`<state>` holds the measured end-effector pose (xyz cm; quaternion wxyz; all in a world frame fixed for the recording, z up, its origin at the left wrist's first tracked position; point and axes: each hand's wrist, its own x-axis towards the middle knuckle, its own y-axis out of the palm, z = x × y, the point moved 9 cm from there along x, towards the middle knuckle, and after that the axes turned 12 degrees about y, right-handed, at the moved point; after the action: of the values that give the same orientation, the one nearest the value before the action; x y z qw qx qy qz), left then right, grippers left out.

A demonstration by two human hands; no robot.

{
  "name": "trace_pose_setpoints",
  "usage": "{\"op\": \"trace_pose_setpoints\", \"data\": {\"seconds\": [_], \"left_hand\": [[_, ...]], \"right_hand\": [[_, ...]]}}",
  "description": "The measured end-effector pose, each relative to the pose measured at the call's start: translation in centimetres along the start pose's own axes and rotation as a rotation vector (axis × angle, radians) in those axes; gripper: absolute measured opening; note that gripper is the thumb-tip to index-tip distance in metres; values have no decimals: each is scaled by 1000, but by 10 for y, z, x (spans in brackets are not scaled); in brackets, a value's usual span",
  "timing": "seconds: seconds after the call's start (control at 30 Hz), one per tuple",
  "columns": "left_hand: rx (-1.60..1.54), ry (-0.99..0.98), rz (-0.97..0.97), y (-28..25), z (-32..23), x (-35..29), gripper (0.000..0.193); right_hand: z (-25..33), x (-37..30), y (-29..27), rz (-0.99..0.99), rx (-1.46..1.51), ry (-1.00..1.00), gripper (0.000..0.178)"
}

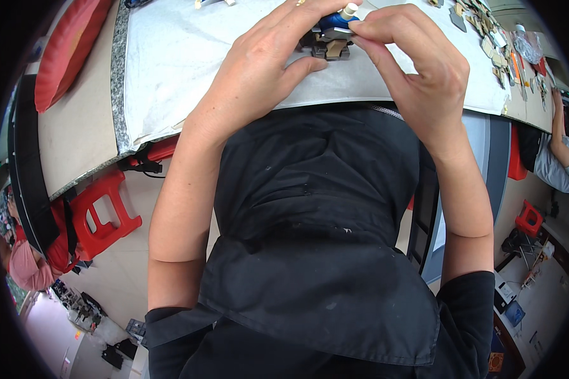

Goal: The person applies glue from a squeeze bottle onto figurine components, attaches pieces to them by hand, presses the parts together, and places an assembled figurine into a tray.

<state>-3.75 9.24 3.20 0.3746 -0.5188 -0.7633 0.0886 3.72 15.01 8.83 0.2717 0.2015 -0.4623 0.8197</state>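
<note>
At the top middle, a small assembly (pixel 332 48) with dark and tan blocky parts stands on the white table covering. A blue part (pixel 336 23) sits at its top, and a short cream peg (pixel 349 10) sticks up there. My left hand (pixel 265 60) curves round its left side, the thumb against the lower blocks and the fingers reaching over the far side. From the right, my right hand (pixel 423 63) brings thumb and forefinger together at the edge of the blue part. What lies between those fingertips is too small to make out.
Many small tan and grey pieces (pixel 496 54) lie at the table's right, beside a clear plastic bag (pixel 526 47). A red tray (pixel 69 50) rests at the far left. A red stool (pixel 104 211) stands below the left edge. Another person's arm (pixel 557 126) shows at the right.
</note>
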Motion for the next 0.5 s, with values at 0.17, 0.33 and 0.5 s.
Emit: {"op": "trace_pose_setpoints", "data": {"seconds": [0.17,0.33,0.5], "left_hand": [[-12,1,-1,0,-3,2,59],[0,18,13,0,-5,0,51],[-40,-68,-111,-2,-14,1,39]], "right_hand": [[7,-6,6,19,-97,-44,12],[7,-9,9,42,-106,-65,12],[9,-14,2,-130,-62,-143,12]]}}
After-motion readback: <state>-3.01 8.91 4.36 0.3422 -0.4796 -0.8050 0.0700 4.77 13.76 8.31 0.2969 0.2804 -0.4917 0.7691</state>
